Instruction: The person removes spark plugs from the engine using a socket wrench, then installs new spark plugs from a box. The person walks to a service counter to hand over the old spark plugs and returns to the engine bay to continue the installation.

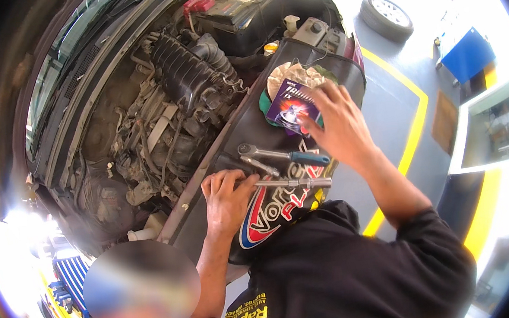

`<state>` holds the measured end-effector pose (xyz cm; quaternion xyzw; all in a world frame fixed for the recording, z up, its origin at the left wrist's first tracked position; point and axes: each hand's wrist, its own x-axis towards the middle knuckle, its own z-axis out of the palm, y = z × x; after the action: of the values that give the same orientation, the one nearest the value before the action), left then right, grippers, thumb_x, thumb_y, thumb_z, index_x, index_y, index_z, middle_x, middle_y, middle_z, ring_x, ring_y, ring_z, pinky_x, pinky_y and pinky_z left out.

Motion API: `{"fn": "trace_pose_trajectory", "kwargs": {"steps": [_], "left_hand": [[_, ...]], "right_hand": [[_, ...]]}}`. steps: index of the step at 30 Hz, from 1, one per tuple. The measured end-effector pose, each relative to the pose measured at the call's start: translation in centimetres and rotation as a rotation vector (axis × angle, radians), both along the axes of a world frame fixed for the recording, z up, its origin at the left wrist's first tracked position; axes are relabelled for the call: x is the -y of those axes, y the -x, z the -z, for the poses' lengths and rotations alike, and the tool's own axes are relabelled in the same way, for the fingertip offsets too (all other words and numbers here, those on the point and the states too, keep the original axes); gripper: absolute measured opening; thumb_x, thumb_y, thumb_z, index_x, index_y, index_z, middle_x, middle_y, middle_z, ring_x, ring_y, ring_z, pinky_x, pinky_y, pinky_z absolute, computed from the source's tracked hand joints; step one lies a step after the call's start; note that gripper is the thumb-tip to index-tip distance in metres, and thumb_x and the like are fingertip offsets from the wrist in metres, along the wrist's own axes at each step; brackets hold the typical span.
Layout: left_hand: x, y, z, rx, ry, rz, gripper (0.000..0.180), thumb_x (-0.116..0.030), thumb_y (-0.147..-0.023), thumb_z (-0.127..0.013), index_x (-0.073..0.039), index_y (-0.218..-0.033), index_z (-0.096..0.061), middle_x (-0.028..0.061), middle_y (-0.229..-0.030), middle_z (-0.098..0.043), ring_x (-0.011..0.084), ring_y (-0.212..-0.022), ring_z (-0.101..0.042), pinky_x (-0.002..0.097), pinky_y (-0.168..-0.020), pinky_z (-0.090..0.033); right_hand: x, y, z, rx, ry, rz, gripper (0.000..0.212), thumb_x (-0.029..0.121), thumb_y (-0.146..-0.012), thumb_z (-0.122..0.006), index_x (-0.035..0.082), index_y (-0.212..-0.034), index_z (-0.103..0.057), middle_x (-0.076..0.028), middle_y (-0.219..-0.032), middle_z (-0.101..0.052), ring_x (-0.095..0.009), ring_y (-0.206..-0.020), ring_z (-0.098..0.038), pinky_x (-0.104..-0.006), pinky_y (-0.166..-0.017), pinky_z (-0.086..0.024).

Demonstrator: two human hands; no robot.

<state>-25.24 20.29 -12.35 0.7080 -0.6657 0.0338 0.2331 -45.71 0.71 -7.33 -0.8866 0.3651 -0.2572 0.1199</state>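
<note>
Right hand (pixel 339 118) now, out over the small purple box (pixel 291 104): my thumb reaches across its printed face, fingers spread wide along its right side, though whether they truly grip I can't tell. Left hand (pixel 227 197) rests on the black cover (pixel 250 129), fingers loosely bent, right beside the near end of the long metal bar (pixel 299 183); whether I'm pinching that bar, I can't tell either.

Between my hands lies the ratchet (pixel 281 155), blue grip toward the right, a short metal extension (pixel 260 166) just below its head. Behind the box, a crumpled beige cloth (pixel 289 74), with something green (pixel 265 108) peeking out beside it.

And where do we stand? Preparation looks done, I'd judge: cover draped over the car's edge, tools laid out, engine (pixel 154 122) exposed. No hand is in among its parts, and the ratchet lies untouched. Is the box unsealed, are its contents out? Can't tell, so what remains there I can't count.

Farther out, the ribbed black housing (pixel 183 71) and the battery (pixel 238 6) sit in place; beyond the car, a loose wheel (pixel 386 17) lies on the floor.
</note>
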Motion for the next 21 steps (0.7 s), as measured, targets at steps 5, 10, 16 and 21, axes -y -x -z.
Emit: {"fn": "trace_pose_trajectory", "kwargs": {"steps": [5,10,16,21], "left_hand": [[-3.9,-1.0,0.0,-0.066,-0.141,-0.118,0.026,-0.018,-0.082,-0.077,-0.018,-0.108,-0.077,0.0006,-0.103,-0.063,0.0225,-0.105,-0.058,0.0425,-0.098,-0.038],[-5.8,-0.6,-1.4,-0.193,-0.096,-0.312,0.027,-0.018,-0.088,-0.072,-0.014,-0.115,-0.073,0.0063,-0.11,-0.063,0.0273,-0.108,-0.057,0.0444,-0.101,-0.038],[-0.2,2.0,-4.7,-1.7,0.095,0.015,0.064,-0.03,-0.1,-0.064,0.002,-0.149,-0.039,0.0172,-0.14,-0.056,0.0316,-0.127,-0.057,0.0437,-0.102,-0.049],[0.6,1.4,-5.5,-2.013,0.09,0.062,0.043,-0.013,-0.105,-0.052,-0.007,-0.146,-0.04,0.0146,-0.138,-0.056,0.0274,-0.122,-0.06,0.047,-0.101,-0.052]], "right_hand": [[0.8,-1.0,2.3,-0.26,0.013,0.066,0.1,0.036,-0.068,-0.089,0.008,-0.151,-0.04,-0.022,-0.138,-0.049,-0.039,-0.13,-0.047,-0.0491,-0.108,-0.04],[1.6,-0.7,0.5,-0.121,-0.026,0.064,0.098,0.022,-0.063,-0.086,0.009,-0.149,-0.042,-0.019,-0.14,-0.049,-0.039,-0.13,-0.045,-0.049,-0.11,-0.036],[-4.2,-2.1,-3.1,0.106,-0.001,-0.162,0.093,0.026,-0.065,-0.087,0.012,-0.147,-0.045,-0.019,-0.146,-0.042,-0.044,-0.131,-0.039,-0.0569,-0.111,-0.03],[-5.6,-0.8,-5.3,0.417,-0.495,-0.463,0.075,0.023,-0.081,-0.083,0.003,-0.144,-0.046,-0.017,-0.126,-0.058,-0.026,-0.109,-0.061,-0.0399,-0.093,-0.049]]}}
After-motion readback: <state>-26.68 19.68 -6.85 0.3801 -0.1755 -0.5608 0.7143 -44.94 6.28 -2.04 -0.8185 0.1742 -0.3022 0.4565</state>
